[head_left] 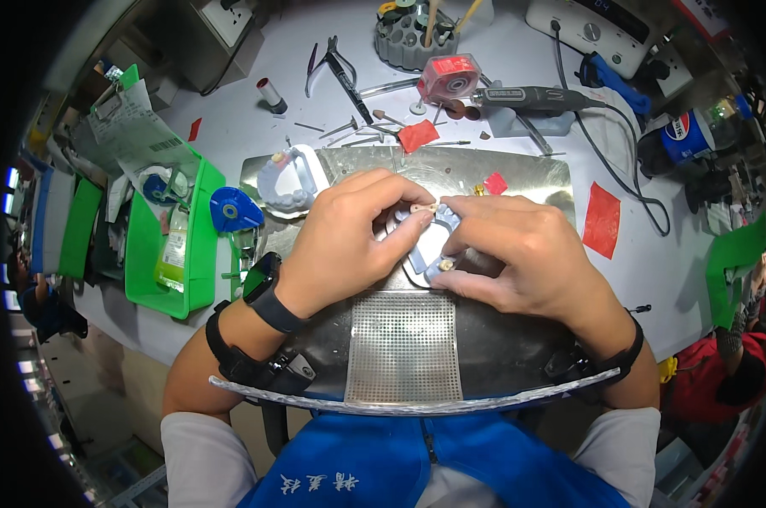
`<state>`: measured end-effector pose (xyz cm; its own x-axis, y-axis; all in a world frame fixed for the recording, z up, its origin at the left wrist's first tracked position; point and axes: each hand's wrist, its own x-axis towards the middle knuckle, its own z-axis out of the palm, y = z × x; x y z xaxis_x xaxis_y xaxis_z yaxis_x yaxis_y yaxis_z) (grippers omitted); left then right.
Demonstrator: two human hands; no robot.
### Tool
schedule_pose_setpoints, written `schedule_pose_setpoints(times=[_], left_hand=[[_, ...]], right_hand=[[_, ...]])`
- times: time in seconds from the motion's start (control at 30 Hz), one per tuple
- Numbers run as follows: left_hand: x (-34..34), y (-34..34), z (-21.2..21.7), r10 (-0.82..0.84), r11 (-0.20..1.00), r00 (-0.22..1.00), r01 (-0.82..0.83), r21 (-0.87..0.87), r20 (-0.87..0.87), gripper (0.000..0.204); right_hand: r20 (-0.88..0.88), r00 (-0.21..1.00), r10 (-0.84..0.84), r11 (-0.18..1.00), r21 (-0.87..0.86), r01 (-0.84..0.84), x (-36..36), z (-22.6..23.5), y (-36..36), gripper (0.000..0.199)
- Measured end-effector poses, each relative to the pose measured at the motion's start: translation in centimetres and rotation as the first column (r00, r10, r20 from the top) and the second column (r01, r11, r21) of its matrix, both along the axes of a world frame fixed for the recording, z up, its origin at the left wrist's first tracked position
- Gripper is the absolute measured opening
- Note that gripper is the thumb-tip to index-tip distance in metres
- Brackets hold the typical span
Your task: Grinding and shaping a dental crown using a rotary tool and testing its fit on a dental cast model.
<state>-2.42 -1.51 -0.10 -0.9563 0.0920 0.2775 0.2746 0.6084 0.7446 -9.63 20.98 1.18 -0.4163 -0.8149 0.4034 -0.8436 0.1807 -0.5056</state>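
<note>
Between my hands, over the metal bench plate, is a grey-blue dental arch model [424, 258] with tooth-coloured pieces on it. My left hand [353, 229] pinches the model's far end, thumb and forefinger beside a small tooth-coloured crown [425, 208]. My right hand [522, 250] grips the right side, its forefinger near the same crown and its thumb by another tooth-coloured piece [445, 265] at the near end. The fingertips partly cover the model. A second dental model [286, 180] lies on the plate left of my hands.
A perforated metal grid [402, 347] lies nearest me. Behind are burs, pliers [345, 80], a red tape dispenser [450, 79] and a rotary handpiece [531, 99] with its cable. A green bin [198, 271] stands left; red sheet [601, 220] and bottle [688, 140] right.
</note>
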Motion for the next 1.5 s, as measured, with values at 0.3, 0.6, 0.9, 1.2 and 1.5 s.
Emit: schedule_pose_setpoints(times=[0.3,0.6,0.9,1.2,1.5], left_hand=[[-0.2,-0.2,-0.4,0.015,0.996,0.989,-0.027,-0.083,-0.146,0.021],[-0.4,-0.1,-1.1,0.024,0.999,0.971,-0.029,-0.017,-0.237,0.012],[0.0,0.2,-0.3,0.067,0.996,0.984,-0.075,-0.041,-0.166,0.011],[0.5,-1.5,2.1,-0.101,0.748,0.99,0.01,0.664,0.098,0.027],[0.6,-0.9,1.3,-0.488,0.224,0.864,-0.014,0.975,0.125,0.029]], right_hand=[[0.0,1.0,0.001,1.0,0.025,-0.001,0.0,0.5,0.1,0.032],[0.002,1.0,-0.02,0.999,0.042,0.02,0.2,0.5,-0.1,0.033],[-0.016,1.0,-0.008,1.0,0.03,0.009,0.3,0.1,0.0,0.03],[0.607,0.729,-0.318,0.892,-0.07,0.447,-3.9,0.6,0.8,0.03],[0.989,0.048,0.143,0.758,-0.141,0.637,-10.0,-1.2,1.8,0.044]])
